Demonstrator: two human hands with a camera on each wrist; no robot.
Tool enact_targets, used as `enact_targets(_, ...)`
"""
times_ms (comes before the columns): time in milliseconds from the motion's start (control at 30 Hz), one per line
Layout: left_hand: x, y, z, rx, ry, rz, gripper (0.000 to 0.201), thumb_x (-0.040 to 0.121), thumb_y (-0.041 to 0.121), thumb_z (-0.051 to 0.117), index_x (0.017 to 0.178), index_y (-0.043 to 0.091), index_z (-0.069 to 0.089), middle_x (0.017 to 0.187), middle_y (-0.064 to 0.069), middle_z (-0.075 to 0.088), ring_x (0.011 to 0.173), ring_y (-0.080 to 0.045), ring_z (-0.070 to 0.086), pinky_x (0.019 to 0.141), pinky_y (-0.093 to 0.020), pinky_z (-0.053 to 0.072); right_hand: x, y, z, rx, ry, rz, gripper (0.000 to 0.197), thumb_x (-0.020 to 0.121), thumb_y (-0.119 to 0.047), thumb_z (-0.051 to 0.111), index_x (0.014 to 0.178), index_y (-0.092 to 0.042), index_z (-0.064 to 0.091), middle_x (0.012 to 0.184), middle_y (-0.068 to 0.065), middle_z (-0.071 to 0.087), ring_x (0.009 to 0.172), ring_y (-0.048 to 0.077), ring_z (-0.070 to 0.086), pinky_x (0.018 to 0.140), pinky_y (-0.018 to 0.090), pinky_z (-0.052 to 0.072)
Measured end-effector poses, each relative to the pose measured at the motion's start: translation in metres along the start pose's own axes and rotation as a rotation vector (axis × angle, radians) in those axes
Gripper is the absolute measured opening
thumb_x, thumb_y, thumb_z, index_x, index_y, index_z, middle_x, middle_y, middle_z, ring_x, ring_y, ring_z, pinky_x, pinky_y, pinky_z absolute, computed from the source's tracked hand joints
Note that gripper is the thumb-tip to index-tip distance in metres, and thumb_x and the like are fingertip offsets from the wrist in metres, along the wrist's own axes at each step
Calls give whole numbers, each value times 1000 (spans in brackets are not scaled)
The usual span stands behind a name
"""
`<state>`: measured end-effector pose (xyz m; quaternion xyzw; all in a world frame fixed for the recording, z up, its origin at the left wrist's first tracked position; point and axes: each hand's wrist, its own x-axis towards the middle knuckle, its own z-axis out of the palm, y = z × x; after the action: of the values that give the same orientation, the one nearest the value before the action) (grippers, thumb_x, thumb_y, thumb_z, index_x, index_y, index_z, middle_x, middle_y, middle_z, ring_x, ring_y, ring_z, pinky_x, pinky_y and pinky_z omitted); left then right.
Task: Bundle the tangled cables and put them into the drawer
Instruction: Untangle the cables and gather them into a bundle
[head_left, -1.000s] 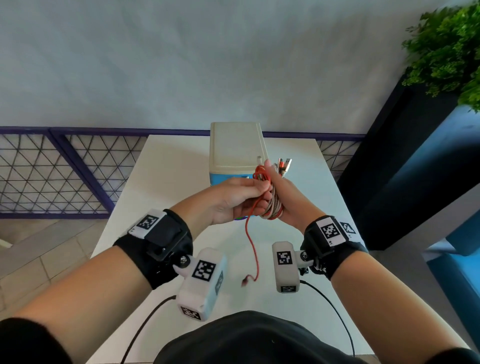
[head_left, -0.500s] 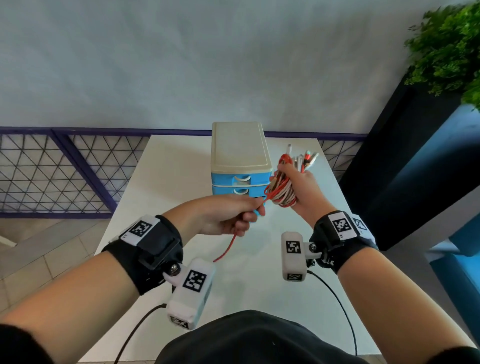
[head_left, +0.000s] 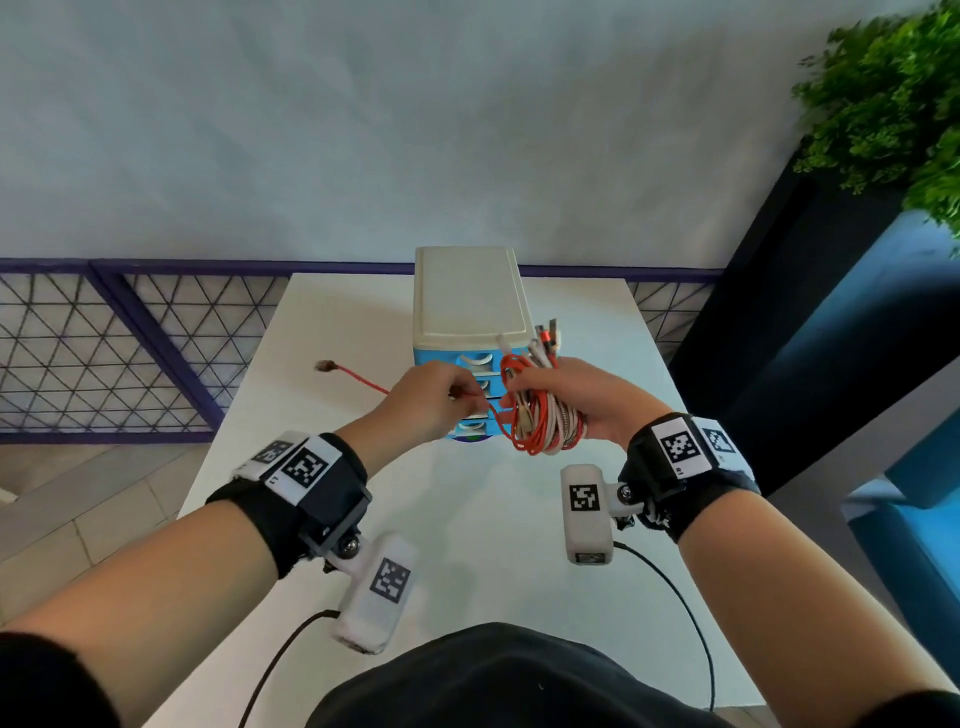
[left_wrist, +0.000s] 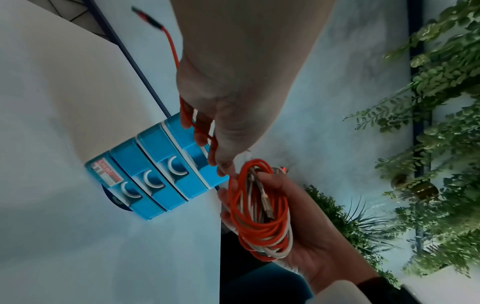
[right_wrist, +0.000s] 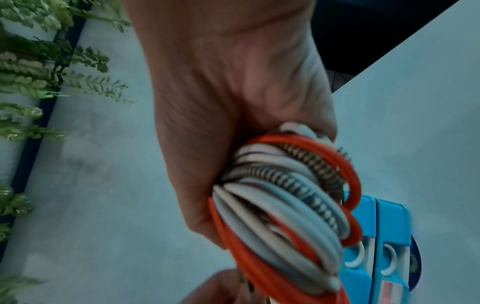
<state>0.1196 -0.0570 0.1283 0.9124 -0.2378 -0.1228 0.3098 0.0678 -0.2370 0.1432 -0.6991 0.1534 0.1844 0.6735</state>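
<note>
Cables (head_left: 540, 415), light and floppy, are being clenched as a coil in the right hand (head_left: 582, 395) before the drawer unit (head_left: 467, 312); the left hand (head_left: 431, 400) is pinching the loose red tail (head_left: 358, 376), best gripped near the coil.

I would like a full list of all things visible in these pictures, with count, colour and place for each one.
cable bundle: one coil, orange, white and braided grey cables, gripped in the right hand above the table.
loose cable end: one, orange with a dark plug, sticking out left of the left hand.
drawer unit: one, cream top with blue drawers, all shut, at the table's far middle.
table: one, white.
railing: one, purple with mesh, behind the table.
plants: green, upper right.
wrist cameras: two, white, under the wrists.
left hand: pinches the orange cable.
right hand: holds the bundle.
</note>
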Motion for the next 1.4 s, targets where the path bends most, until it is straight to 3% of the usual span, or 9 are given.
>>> enact_targets(167, 3, 2, 1, 13, 95, 100, 14, 85, 28, 67, 89, 15, 71, 81, 7, 62, 77, -11, 55, 66, -21, 37, 0, 2, 12, 43, -101, 3, 21, 88, -11, 64, 107, -3, 62, 99, 19, 71, 93, 33, 70, 76, 40, 59)
enact_targets(300, 2, -2, -2, -20, 97, 59, 20, 82, 32, 70, 76, 16, 61, 73, 4, 60, 70, -13, 54, 56, -18, 37, -1, 3, 14, 45, -92, -24, 11, 89, -7, 59, 98, -2, 62, 89, 16, 68, 80, 25, 70, 69, 34, 59)
enact_targets(400, 3, 0, -2, -78, -25, -75, 36, 89, 42, 59, 81, 7, 64, 63, 1, 53, 57, -12, 50, 54, -20, 39, 1, 5, 14, 30, -17, -55, 5, 87, -3, 57, 90, -3, 61, 79, 13, 66, 78, 27, 64, 70, 35, 56)
enact_targets(567, -5, -1, -17, -734, -367, -443, 32, 101, 33, 36, 75, 19, 50, 48, 9, 36, 38, -7, 35, 48, -20, 44, 7, 11, 5, -68, 238, -110, 2, 86, -6, 58, 88, -8, 58, 72, 9, 64, 67, 20, 65, 69, 35, 57)
enact_targets(700, -9, -6, -25, -1029, -418, -425, 22, 101, 20, 40, 86, 16, 56, 62, 5, 51, 50, -7, 49, 57, -21, 55, 15, 20, -6, -92, 325, -103, 17, 87, -20, 64, 97, -6, 61, 78, 9, 65, 66, 18, 65, 73, 35, 57)
enact_targets(1000, -7, 28, -14, -1010, -346, -324, 9, 85, 19, 66, 83, 11, 70, 67, 4, 71, 56, -4, 64, 62, -17, 58, 17, 13, 20, 174, -23, -153, 83, 75, -71, 59, 119, -1, 63, 100, 23, 67, 86, 29, 68, 75, 39, 57)
enact_targets(1167, -7, 30, -15, -900, -348, -314, 9, 83, 20, 70, 78, 12, 70, 68, 3, 70, 52, -3, 60, 56, -15, 56, 10, 11, 19, 227, -100, -159, 37, 83, -41, 70, 96, -6, 65, 68, 11, 60, 60, 23, 61, 59, 34, 54)
enact_targets(1267, -10, 26, -10, -857, -307, -340, 13, 87, 26, 65, 82, 15, 67, 68, 5, 66, 46, -3, 54, 47, -15, 49, 13, 10, 17, 211, 155, -211, 8, 88, -12, 63, 83, -7, 59, 64, 9, 59, 53, 20, 60, 53, 31, 53)
enact_targets(1400, -17, 13, -6, -1024, -403, -435, 19, 95, 31, 53, 86, 17, 62, 66, 7, 57, 45, -5, 48, 47, -17, 49, 13, 7, -4, 324, 422, -265, 11, 86, -13, 64, 86, -8, 55, 73, 13, 61, 59, 25, 63, 62, 40, 55)
